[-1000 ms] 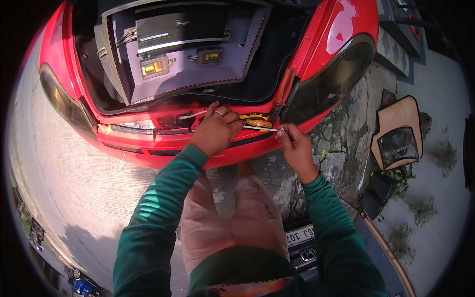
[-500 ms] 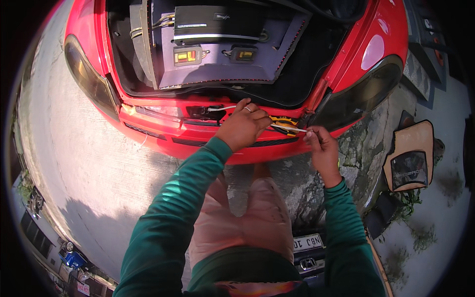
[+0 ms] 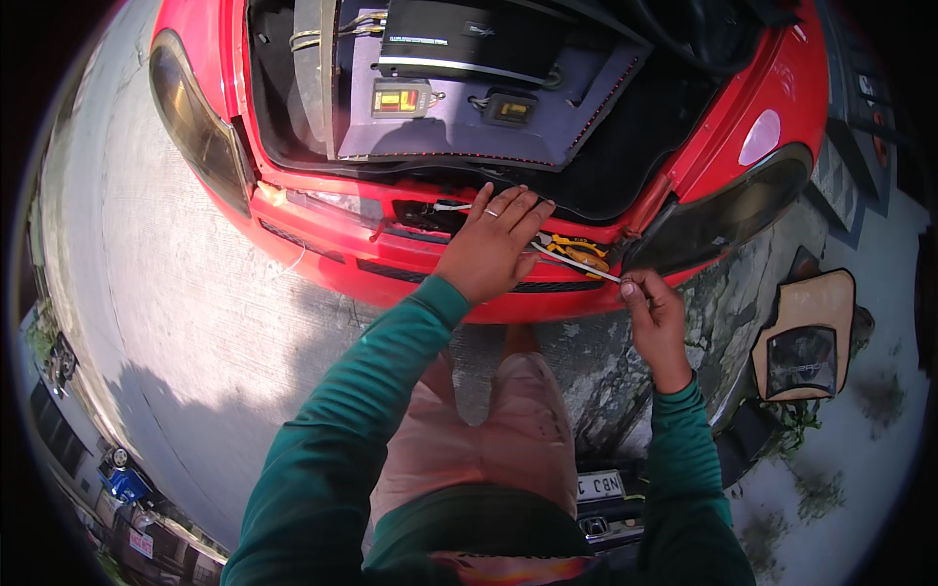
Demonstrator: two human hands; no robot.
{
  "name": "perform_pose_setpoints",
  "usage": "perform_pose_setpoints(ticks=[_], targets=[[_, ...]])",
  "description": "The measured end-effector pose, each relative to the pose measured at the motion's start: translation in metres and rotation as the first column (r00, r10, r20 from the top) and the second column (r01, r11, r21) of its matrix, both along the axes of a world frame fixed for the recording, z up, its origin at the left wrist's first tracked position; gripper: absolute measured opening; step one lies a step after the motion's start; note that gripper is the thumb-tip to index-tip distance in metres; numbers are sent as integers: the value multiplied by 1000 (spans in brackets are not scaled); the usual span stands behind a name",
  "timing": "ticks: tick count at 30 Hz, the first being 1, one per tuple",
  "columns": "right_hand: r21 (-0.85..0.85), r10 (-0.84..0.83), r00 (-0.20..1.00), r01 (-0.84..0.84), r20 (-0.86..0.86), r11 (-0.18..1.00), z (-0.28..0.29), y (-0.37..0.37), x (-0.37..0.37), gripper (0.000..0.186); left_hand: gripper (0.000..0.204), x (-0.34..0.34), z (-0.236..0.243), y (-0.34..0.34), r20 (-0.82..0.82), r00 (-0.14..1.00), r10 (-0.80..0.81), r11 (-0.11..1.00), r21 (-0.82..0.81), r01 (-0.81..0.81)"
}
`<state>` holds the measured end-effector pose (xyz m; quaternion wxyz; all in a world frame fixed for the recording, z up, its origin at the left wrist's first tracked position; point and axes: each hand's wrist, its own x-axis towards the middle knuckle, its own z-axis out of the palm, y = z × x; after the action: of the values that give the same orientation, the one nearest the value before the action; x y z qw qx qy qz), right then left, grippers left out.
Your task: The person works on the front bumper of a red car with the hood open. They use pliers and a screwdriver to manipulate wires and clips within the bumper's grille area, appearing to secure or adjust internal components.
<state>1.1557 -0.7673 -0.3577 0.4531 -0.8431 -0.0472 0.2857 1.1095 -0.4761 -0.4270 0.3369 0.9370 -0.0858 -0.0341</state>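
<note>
A thin white cable [image 3: 576, 263] runs from a dark recess [image 3: 418, 214] in the red car's rear edge, passes beneath my left hand and slants down to the right. My left hand [image 3: 493, 242], with a ring on one finger, lies over the cable's middle on the bumper ledge, its fingers stretched out and slightly apart. Its palm side is hidden. My right hand [image 3: 660, 320] pinches the cable's right end between thumb and forefinger, just off the bumper. Yellow-and-black handled pliers [image 3: 586, 250] lie on the ledge between my hands, partly behind the cable.
The open trunk holds a purple-lined panel [image 3: 454, 137] with a black amplifier [image 3: 474, 39] and two small boxes. A tail light [image 3: 733, 215] flanks the trunk on the right. Behind me stands a dark car [image 3: 611, 527]. A tan panel [image 3: 803, 303] lies on the ground to the right.
My right hand has drawn a little down and right with the cable's end, so more cable shows. The fingers of my left hand have straightened from a curl. The view has shifted slightly.
</note>
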Motion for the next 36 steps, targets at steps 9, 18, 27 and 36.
perform_pose_setpoints(ticks=[9,18,27,36], targets=[[67,369,930,-368,4,927,30,13,23,19,76,-45,-22,103,-294,892,344,925,269,-268],[266,130,958,-60,-254,962,-4,43,35,65,53,-46,-37,98,-299,901,315,948,142,-285],[412,192,933,-54,-303,910,-19,72,-18,41,30,-52,-22,107,-191,958,214,975,-24,-222],[520,-211,756,596,-619,611,-30,85,-88,30,26,-76,5,107,-203,963,179,983,66,-169]])
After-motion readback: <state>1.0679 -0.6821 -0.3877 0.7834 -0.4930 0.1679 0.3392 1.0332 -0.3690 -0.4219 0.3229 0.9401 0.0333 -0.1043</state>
